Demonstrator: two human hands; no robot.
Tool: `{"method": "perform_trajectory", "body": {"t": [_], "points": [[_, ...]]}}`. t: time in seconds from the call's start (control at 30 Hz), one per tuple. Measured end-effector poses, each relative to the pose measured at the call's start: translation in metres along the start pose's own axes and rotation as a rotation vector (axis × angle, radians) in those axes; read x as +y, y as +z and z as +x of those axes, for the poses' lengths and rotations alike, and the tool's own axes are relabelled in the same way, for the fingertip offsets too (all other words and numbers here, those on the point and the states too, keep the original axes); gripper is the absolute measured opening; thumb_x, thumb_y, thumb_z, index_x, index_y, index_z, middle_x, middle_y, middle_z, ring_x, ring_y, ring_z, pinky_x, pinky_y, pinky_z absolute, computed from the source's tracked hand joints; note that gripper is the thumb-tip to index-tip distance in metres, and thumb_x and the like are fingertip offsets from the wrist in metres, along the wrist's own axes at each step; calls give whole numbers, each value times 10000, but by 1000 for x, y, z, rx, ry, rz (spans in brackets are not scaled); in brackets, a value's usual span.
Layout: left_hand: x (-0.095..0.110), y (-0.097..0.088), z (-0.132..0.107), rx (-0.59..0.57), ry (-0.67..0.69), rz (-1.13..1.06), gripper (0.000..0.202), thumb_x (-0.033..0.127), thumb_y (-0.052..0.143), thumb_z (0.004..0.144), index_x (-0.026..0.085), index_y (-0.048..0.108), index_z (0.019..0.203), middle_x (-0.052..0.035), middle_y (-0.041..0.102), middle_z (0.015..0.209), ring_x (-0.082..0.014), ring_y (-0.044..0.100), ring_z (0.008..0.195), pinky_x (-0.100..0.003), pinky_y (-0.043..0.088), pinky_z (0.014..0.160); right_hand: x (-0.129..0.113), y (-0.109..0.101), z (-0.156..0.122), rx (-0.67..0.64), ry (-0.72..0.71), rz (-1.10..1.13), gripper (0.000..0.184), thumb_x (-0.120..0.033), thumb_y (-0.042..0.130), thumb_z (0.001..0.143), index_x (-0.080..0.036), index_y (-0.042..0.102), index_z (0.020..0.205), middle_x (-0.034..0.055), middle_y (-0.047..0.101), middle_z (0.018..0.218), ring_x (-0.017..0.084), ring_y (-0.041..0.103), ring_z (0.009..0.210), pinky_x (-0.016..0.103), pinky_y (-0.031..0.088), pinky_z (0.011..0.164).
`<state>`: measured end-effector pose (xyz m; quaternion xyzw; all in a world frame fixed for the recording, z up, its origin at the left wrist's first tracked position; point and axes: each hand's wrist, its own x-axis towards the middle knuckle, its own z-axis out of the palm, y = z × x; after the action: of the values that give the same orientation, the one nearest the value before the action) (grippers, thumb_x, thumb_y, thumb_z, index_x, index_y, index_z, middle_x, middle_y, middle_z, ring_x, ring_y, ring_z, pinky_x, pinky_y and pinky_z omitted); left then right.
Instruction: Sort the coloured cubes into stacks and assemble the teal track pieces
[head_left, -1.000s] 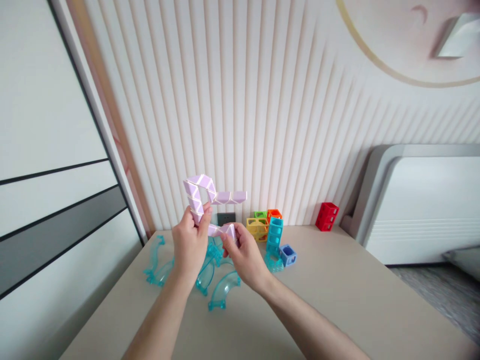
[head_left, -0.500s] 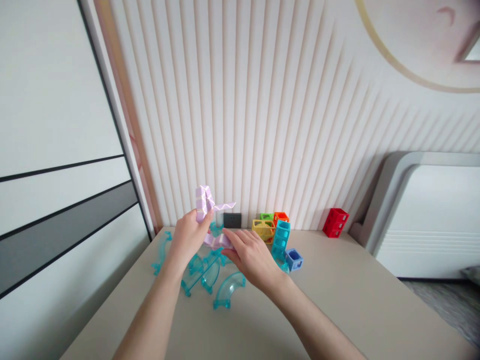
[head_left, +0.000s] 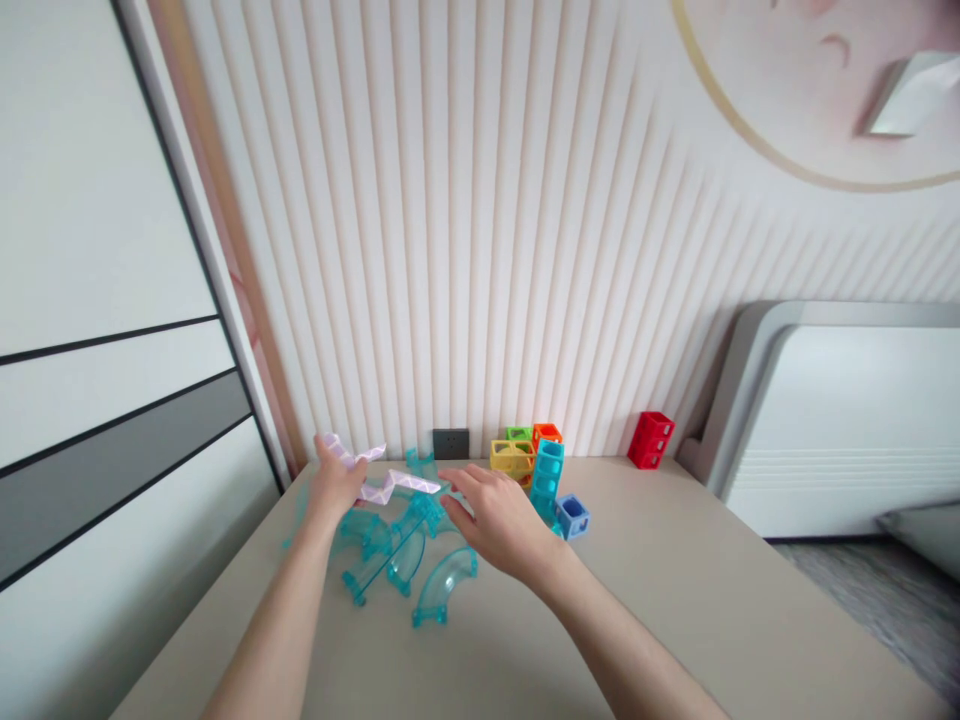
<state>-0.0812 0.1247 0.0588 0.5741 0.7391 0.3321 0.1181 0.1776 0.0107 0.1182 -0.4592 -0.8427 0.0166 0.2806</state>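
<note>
Fingers [head_left: 361,467] of the left hand [head_left: 336,490] grip a zigzag lilac puzzle snake [head_left: 409,482] over the table [head_left: 675,600]; the right hand [head_left: 501,515] has thumb and fingers loosely parted at its free end, contact unclear. Teal curved pieces [head_left: 445,582] clutter the space below. Near the right hand stand yellow blocks [head_left: 511,457], a teal stack [head_left: 549,468] and a blue cube [head_left: 574,517]; a red stack [head_left: 651,440] stands well apart.

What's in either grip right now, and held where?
Left grip: lavender segmented strip, held between its two projecting ends. Right grip: open beside one end; contact unclear.
</note>
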Motion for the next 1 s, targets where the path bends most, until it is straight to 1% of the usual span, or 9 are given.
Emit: {"method": "perform_trajectory", "body": {"t": [0.07, 0.13, 0.27, 0.4, 0.47, 0.57, 0.7, 0.83, 1.0], "points": [[-3, 5, 1, -94, -59, -48, 828, 376, 471, 889, 12, 99, 1533, -180, 764, 912, -275, 716, 541, -369, 540, 629, 0, -2, 0, 11, -6, 10, 263, -281, 518, 1004, -230, 647, 1228, 70, 735, 1082, 222, 697, 1015, 305, 495, 855], [-6, 7, 4, -188, -114, -79, 835, 424, 470, 886, 63, 114, 1549, -167, 766, 937, -256, 699, 497, -364, 539, 609, 2, -6, 1, 59, 3, 28, 258, -264, 503, 1004, -224, 665, 1200, 72, 738, 1052, 215, 698, 987, 307, 499, 850], [-12, 8, 8, -279, -67, 49, 709, 552, 421, 884, 87, 423, 1419, -115, 747, 733, -294, 694, 522, -372, 515, 585, 20, -22, 0, 349, 81, 83, 263, -248, 470, 997, -211, 705, 1110, 92, 738, 997, 222, 683, 951, 342, 509, 873], [-7, 4, 5, -164, 76, 304, 633, 572, 372, 903, 97, 575, 1269, -207, 756, 967, -382, 733, 873, -411, 520, 716, 69, -40, -11, 722, 308, 78, 262, -300, 463, 990, -200, 694, 1063, 99, 723, 1025, 236, 663, 970, 383, 518, 897], [0, 1, 1, -111, 128, 380, 586, 551, 352, 917, 104, 637, 1167, -242, 735, 1075, -415, 700, 1001, -431, 512, 769, 97, -43, -21, 792, 417, 37, 291, -323, 456, 981, -177, 681, 1093, 116, 708, 1045, 255, 651, 991, 420, 515, 913], [16, -4, -6, -74, 188, 334, 540, 511, 354, 936, 112, 639, 1161, -228, 732, 1117, -394, 684, 1056, -419, 504, 818, 127, -35, -38, 661, 514, -4, 379, -407, 505, 949, -155, 642, 1196, 144, 680, 1111, 295, 633, 1065, 480, 490, 962], [38, -7, -18, -154, 274, 171, 483, 513, 386, 943, 160, 626, 1168, -143, 764, 1062, -322, 707, 1010, -362, 495, 826, 137, -4, -61, 413, 560, 46, 494, -437, 562, 917, -219, 531, 1360, 131, 624, 1279, 300, 617, 1160, 470, 499, 967], [56, -11, -33, -201, 378, 121, 428, 495, 396, 954, 183, 637, 1120, -115, 766, 1008, -283, 717, 940, -331, 486, 786, 140, 22, -74, 374, 552, 143, 558, -342, 579, 887, -262, 433, 1420, 104, 622, 1292, 272, 640, 1123, 418, 548, 871], [83, -20, -55, -194, 448, 114, 375, 445, 427, 963, 185, 640, 1132, -91, 763, 981, -261, 716, 933, -321, 481, 788, 152, 28, -79, 407, 571, 204, 496, -329, 600, 848, -291, 490, 1330, 63, 683, 1169, 260, 659, 1074, 411, 548, 869]]}}
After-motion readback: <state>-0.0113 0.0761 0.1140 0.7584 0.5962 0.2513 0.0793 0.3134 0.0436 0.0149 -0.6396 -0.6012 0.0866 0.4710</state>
